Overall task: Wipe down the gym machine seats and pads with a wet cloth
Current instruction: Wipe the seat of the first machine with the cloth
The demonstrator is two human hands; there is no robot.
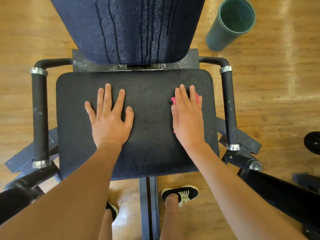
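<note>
A black padded seat (149, 149) of a gym machine lies right below me. My left hand (110, 116) rests flat on its left half, fingers spread, holding nothing. My right hand (187, 116) presses flat on the seat's right half over a pink cloth (173, 99); only small bits of the cloth show beside the fingers. The dark blue back pad (131, 28) rises behind the seat, with wet drip lines running down it.
Black foam handles stand either side of the seat, left handle (40, 116) and right handle (229, 108). A dark green cylindrical bin (230, 25) stands on the wooden floor at the back right. My feet in black shoes (181, 194) flank the machine's centre beam (149, 208).
</note>
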